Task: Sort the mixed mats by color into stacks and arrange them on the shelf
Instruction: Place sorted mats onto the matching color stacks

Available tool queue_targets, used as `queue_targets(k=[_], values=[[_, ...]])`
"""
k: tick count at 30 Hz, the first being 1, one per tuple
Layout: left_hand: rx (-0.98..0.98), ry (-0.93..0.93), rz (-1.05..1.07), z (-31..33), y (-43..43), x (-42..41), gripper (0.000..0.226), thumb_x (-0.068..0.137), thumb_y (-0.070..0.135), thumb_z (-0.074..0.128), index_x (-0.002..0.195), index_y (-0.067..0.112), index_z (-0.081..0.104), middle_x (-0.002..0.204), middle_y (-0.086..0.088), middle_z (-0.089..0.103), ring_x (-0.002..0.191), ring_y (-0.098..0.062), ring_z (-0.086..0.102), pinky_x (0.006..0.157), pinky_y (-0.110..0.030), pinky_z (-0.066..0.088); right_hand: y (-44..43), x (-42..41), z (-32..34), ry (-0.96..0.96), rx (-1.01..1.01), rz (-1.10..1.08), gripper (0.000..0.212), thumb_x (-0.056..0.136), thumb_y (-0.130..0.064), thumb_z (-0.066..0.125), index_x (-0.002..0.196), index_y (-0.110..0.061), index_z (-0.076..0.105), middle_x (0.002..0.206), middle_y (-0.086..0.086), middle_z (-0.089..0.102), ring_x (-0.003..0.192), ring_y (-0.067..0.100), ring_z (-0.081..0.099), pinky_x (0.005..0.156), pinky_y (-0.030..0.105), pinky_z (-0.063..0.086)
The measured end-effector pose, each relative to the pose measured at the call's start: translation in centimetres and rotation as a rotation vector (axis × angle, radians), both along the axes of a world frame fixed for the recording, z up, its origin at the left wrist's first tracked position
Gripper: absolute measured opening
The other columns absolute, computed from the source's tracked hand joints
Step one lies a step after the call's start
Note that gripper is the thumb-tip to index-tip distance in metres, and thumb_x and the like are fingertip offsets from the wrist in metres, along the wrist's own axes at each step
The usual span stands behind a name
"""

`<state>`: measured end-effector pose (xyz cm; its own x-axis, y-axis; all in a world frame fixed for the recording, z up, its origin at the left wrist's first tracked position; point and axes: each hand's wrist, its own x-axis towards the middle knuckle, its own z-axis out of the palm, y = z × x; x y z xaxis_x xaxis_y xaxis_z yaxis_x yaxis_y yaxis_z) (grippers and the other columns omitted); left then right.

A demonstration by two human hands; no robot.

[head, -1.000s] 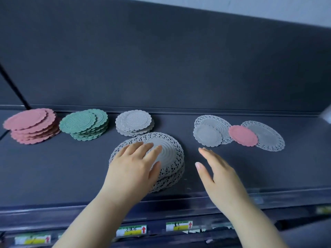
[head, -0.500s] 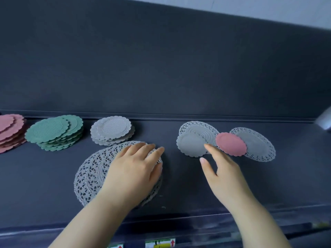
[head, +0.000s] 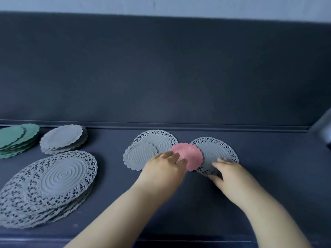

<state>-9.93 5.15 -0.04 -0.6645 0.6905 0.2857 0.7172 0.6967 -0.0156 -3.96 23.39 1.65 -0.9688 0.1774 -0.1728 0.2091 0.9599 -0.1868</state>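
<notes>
Sorting leftovers: left grip [head: 163, 169] spread on pink mat [head: 190, 153], right grip [head: 229, 174] blurred on lace mat [head: 215, 151], pinch unclear; next, probably lift pink clear.

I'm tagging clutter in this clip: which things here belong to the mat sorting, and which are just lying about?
In the job: green stack, small grey stack, lace stack, pink mat, loose grey mat, back lace mat, right lace mat, left hand, right hand, shelf.
Lying about: blurred pale object at the right edge, unidentifiable.
</notes>
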Motion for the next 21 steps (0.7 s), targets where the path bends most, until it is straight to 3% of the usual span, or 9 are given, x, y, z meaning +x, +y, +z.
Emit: queue_targets(k=[3,5,7,9,11,13,15,18,21], values=[[-0.168,-0.038,0.051,-1.7,3.4,-0.7,0.028,0.062,0.037,0.078,0.079,0.015,0.072,0.077,-0.003,0.070,0.067,-0.024,0.068,0.046,-0.029,0.053,1.5,-0.1,-0.1,-0.026,0.046,0.100,0.042,0.096,-0.038,0.041,0.131,-0.015,0.045,0.152,0.001,0.025,0.140,0.016,0.022,0.108,0.029,0.027],[-0.202,-0.059,0.077,-2.1,4.5,-1.2,0.028,0.069,0.039,0.068,0.077,0.012,0.071,0.076,-0.006,0.069,0.065,-0.026,0.067,0.040,-0.029,0.051,1.8,-0.5,-0.5,-0.047,0.135,0.157,0.041,0.098,-0.033,0.037,0.132,-0.011,0.042,0.153,0.007,0.021,0.141,0.019,0.020,0.109,0.029,0.023],[-0.188,-0.048,0.083,-2.0,5.0,-1.5,0.024,0.062,0.030,0.078,0.075,0.012,0.070,0.070,-0.005,0.067,0.058,-0.024,0.065,0.037,-0.026,0.049,1.4,-0.6,-1.0,-0.079,0.185,0.174,0.037,0.094,-0.024,0.043,0.126,-0.005,0.047,0.146,0.018,0.033,0.135,0.027,0.031,0.105,0.033,0.030],[-0.222,-0.081,0.060,-1.1,5.7,-1.3,0.038,0.052,0.015,0.084,0.088,0.012,0.070,0.073,-0.004,0.067,0.063,-0.024,0.065,0.045,-0.026,0.048,1.4,-0.9,-1.3,-0.027,0.226,0.232,0.034,0.065,-0.018,0.072,0.092,0.001,0.063,0.103,0.028,0.063,0.098,0.034,0.062,0.074,0.032,0.051],[-0.254,-0.155,0.094,-0.1,6.1,-0.6,0.045,0.077,0.008,0.065,0.121,0.009,0.056,0.103,-0.007,0.064,0.093,-0.025,0.062,0.070,-0.032,0.049,1.4,-0.7,-0.7,0.083,0.260,0.261,0.039,0.031,-0.008,0.081,0.063,-0.004,0.059,0.060,0.014,0.061,0.053,0.027,0.062,0.042,0.022,0.042],[-0.292,-0.125,0.151,0.0,6.1,-0.4,0.045,0.091,0.006,0.041,0.136,0.012,0.037,0.124,-0.003,0.054,0.112,-0.022,0.051,0.082,-0.030,0.038,1.4,-0.5,-0.2,0.075,0.227,0.234,0.033,0.059,0.000,0.069,0.089,-0.004,0.055,0.079,0.011,0.062,0.070,0.026,0.062,0.050,0.026,0.037],[-0.271,-0.121,0.162,0.0,6.0,0.0,0.046,0.090,0.004,0.039,0.135,0.014,0.035,0.125,-0.002,0.052,0.112,-0.021,0.050,0.078,-0.029,0.035,2.2,-0.3,-1.0,0.132,0.208,0.186,0.029,0.077,0.006,0.046,0.100,-0.012,0.043,0.080,0.003,0.055,0.077,0.027,0.056,0.051,0.025,0.030],[-0.100,-0.166,0.233,0.3,5.2,0.4,0.052,0.088,0.005,0.042,0.137,0.022,0.037,0.114,-0.001,0.059,0.095,-0.025,0.058,0.066,-0.029,0.033,3.0,-0.4,-1.5,0.227,0.135,0.102,0.016,0.081,-0.001,0.042,0.087,-0.015,0.038,0.060,-0.001,0.036,0.064,0.027,0.043,0.044,0.029,0.024],[0.205,-0.074,0.203,1.5,4.0,1.1,0.061,0.069,-0.002,0.064,0.122,0.026,0.055,0.091,0.004,0.069,0.059,-0.022,0.061,0.043,-0.023,0.038,4.0,0.0,-1.2,0.272,-0.068,0.020,0.012,0.084,-0.008,0.042,0.089,-0.013,0.050,0.067,0.005,0.053,0.066,0.029,0.051,0.055,0.034,0.041]])
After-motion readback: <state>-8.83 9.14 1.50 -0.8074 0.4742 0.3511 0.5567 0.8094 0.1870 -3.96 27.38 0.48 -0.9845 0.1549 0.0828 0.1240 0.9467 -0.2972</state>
